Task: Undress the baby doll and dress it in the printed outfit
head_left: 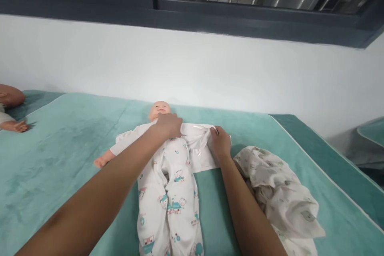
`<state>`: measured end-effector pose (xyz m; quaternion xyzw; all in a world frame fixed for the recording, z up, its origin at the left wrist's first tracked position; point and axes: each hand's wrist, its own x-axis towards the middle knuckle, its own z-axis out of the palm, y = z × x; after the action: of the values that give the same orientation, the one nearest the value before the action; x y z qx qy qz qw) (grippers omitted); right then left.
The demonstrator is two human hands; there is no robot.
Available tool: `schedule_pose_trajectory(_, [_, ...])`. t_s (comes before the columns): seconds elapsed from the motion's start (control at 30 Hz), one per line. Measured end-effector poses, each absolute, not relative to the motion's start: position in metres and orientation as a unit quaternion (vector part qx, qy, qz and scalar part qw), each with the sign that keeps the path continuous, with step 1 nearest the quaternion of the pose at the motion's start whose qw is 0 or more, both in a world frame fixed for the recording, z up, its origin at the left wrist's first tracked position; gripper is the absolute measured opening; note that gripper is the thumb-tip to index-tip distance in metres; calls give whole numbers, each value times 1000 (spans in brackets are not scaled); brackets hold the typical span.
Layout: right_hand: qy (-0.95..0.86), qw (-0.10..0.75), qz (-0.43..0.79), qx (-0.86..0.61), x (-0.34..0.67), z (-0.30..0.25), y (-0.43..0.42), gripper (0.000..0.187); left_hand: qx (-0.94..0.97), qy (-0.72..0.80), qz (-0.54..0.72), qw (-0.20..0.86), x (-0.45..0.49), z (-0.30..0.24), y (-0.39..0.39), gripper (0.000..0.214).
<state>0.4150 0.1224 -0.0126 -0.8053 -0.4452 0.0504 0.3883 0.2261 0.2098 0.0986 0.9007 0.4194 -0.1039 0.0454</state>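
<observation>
A baby doll (pixel 160 108) lies on its back, head toward the wall. It wears white printed baby pants (pixel 177 192), and a white baby shirt (pixel 198 138) covers its one sleeved arm at the left. The shirt's other side is spread out to the right of the body. At the doll's upper chest, my left hand (pixel 170 125) is closed on the shirt near the neck, its fingertips partly hidden. My right hand (pixel 221 141) pinches the bunched cloth of the shirt's right part, pulled away from the body. The doll's other arm cannot be seen.
A crumpled, printed white cloth (pixel 279 192) lies right of my right forearm. Green padding (pixel 54 160) covers the surface. Part of another doll (pixel 12 96) shows at the far left. Behind stand a white wall (pixel 192 72) and a dark window frame (pixel 240 20).
</observation>
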Motion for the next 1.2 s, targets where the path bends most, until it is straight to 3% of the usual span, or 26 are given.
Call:
schedule_pose_trajectory(0.33, [-409, 481, 91, -770, 417, -14, 118, 27, 907, 410, -86, 29, 255, 80, 202, 32])
schedule_pose_trajectory(0.53, [-319, 591, 115, -732, 422, -16, 116, 35, 908, 419, 8, 5, 203, 113, 199, 29])
schedule_pose_trajectory(0.73, [-329, 676, 178, -635, 417, -5, 112, 48, 918, 392, 33, 44, 243, 97, 178, 30])
schedule_pose_trajectory(0.93, [-320, 696, 109, -633, 412, -1, 93, 43, 933, 334, 103, 86, 219, 81, 144, 28])
schedule_pose_trajectory(1.07, [-522, 574, 109, -622, 367, 1, 95, 40, 797, 424, 340, 264, 136, 58, 132, 36])
schedule_pose_trajectory(1.2, [-617, 523, 196, -555, 330, 4, 102, 35, 628, 474, 343, 513, 87, 28, 133, 61])
